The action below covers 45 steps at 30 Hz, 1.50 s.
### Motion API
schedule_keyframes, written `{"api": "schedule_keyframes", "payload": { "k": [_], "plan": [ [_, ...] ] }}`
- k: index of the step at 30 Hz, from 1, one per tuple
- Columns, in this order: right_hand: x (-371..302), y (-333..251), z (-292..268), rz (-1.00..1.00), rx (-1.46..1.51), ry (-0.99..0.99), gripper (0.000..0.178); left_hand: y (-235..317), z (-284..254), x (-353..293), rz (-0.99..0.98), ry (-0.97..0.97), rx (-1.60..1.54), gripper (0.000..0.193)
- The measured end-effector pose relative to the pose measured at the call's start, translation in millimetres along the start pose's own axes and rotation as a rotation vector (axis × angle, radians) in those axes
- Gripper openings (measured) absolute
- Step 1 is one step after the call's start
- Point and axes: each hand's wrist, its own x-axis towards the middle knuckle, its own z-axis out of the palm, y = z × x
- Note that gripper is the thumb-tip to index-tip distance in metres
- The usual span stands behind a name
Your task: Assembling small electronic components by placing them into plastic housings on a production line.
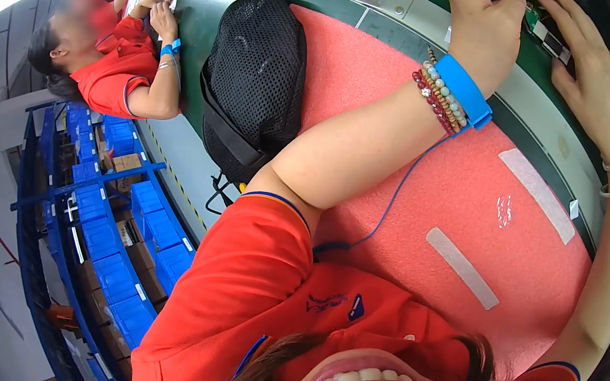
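At the top of the view, my left hand (pixel 486 32) is closed, its fingers curled and partly cut off by the upper edge. What it holds, if anything, cannot be made out. A blue wrist strap (pixel 462 90) and beaded bracelets circle that wrist, and a thin blue cord (pixel 397 196) runs down from the strap. Just to the right, my right hand (pixel 595 72) has its fingers and thumb around a small green circuit board (pixel 550 39) with silvery metal parts. The left fingers are close to the board's left end.
A pink foam mat (pixel 432 186) with tape strips covers the near bench. On its left lies a black mesh bag (pixel 255 73). A metal rail (pixel 564 142) borders the mat. A co-worker in red (pixel 122 68) sits far left, above shelving with blue bins (pixel 111 272).
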Motion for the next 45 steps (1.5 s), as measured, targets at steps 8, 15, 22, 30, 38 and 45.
{"api": "schedule_keyframes", "payload": {
  "k": [8,15,22,30,38,45],
  "plan": [
    [-5.0,-1.4,-0.5,-0.013,-0.012,0.053,0.048,-10.7,-1.4,-3.2,0.023,-0.049,0.011,0.031],
    [-2.2,-8.0,-8.3,-0.037,-0.005,0.101,0.045,-6.9,2.2,-0.5,-0.006,-0.197,-0.058,0.032],
    [8.5,-24.3,-16.9,-0.068,-0.027,0.22,0.042,8.5,-4.0,2.1,-0.409,-0.28,-0.313,0.028],
    [16.0,-37.8,-27.6,-0.015,-0.024,0.387,0.04,1.8,0.9,0.1,-0.291,-0.193,-0.323,0.019],
    [13.6,-39.1,-29.6,0.129,-0.066,0.277,0.026,-5.9,3.2,-0.2,-0.219,-0.202,-0.268,0.019],
    [13.1,-35.5,-17.7,0.103,0.038,0.443,0.024,9.5,6.3,-4.2,-0.219,-0.146,-0.161,0.015]
  ]
}}
